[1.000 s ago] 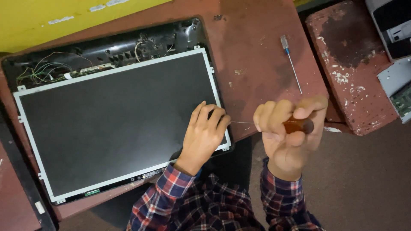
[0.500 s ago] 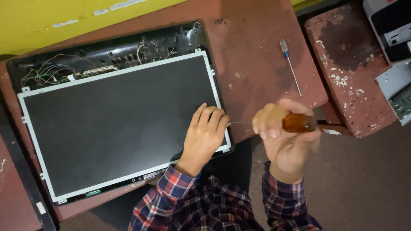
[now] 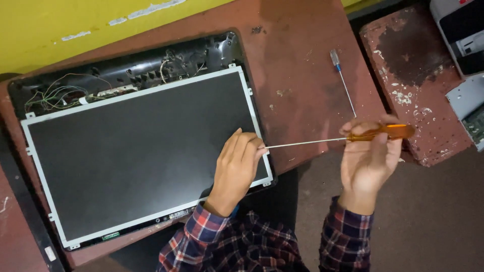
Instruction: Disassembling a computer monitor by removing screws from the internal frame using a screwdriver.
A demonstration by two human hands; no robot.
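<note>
Right hand (image 3: 370, 161) pinches orange-handled screwdriver (image 3: 348, 137) — tip meets left hand (image 3: 237, 163) fingertips, pressed flat on LCD panel (image 3: 136, 156) at its 3 o'clock edge. Blue-handled screwdriver (image 3: 342, 80) at 12 o'clock.

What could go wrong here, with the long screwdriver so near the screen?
The thin shaft of the amber-handled screwdriver meets the left hand at the panel's right edge; a slip might prick a finger or scratch the dark screen panel. The right hand grips only the far handle, so control may be weak.
</note>
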